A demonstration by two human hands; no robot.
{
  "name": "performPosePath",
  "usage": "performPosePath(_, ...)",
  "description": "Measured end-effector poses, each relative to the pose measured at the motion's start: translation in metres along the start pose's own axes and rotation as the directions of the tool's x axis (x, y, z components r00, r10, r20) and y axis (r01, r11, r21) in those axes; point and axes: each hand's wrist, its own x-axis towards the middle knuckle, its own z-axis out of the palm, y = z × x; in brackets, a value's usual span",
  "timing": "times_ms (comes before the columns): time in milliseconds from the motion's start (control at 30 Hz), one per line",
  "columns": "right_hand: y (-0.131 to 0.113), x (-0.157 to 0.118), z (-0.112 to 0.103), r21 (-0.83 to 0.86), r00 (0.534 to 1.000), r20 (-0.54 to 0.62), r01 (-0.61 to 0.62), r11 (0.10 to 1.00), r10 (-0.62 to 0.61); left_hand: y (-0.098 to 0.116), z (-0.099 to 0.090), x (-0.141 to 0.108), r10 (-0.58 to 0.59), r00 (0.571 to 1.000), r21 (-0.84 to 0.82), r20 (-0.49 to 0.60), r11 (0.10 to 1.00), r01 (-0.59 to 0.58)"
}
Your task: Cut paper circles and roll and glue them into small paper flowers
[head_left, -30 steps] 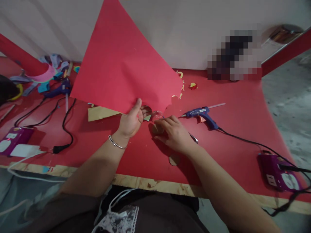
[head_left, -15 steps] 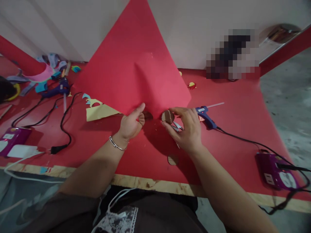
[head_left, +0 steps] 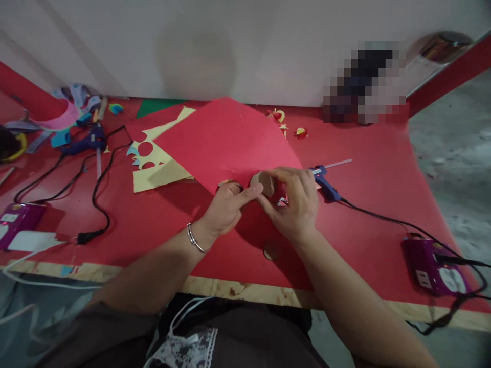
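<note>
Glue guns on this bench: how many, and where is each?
2. One glue gun lies at the left, beyond a purple box; the second lies beside the right hand, which hides its nozzle. The red sheet could hide more.

Right grip [head_left: 297, 204] hides nose of blue glue gun [head_left: 327, 186]; label too small to read. Metal tool [head_left: 283, 202] by same grip: only a bit shows, kind unclear. Brown disc [head_left: 267, 183] part-covered by thumb of left grip [head_left: 226, 208]. Purple box [head_left: 23, 217], far left, cut by edge. Pixelated patch [head_left: 364, 84], upper right: contents unreadable.
</note>
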Motion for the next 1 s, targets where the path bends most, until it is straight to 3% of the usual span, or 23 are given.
performPosePath(333,-0.003,-0.001,0.003,0.083,0.996,0.085,0.021,0.996,-0.028,-0.004,-0.004,0.003,0.018,0.996,-0.012,-0.086,1.0,-0.019)
performPosePath(533,0.0,-0.002,0.0,0.135,0.988,0.152,0.001,0.991,-0.022,0.0,-0.007,0.007,-0.079,0.958,-0.128,-0.274,0.991,0.045)
performPosePath(733,0.001,0.0,-0.003,0.187,0.98,0.191,0.021,0.982,-0.057,0.002,-0.009,0.006,-0.085,0.965,-0.089,-0.246,0.994,0.065)
performPosePath(867,0.003,0.0,-0.004,0.184,0.98,0.193,0.019,0.983,-0.055,0.004,-0.006,0.003,-0.082,0.954,-0.036,-0.29,0.997,0.075)
performPosePath(1000,0.003,-0.001,-0.004,0.194,0.98,0.188,0.022,0.981,-0.059,0.006,-0.007,0.0,-0.056,0.973,0.065,-0.226,0.995,0.073)
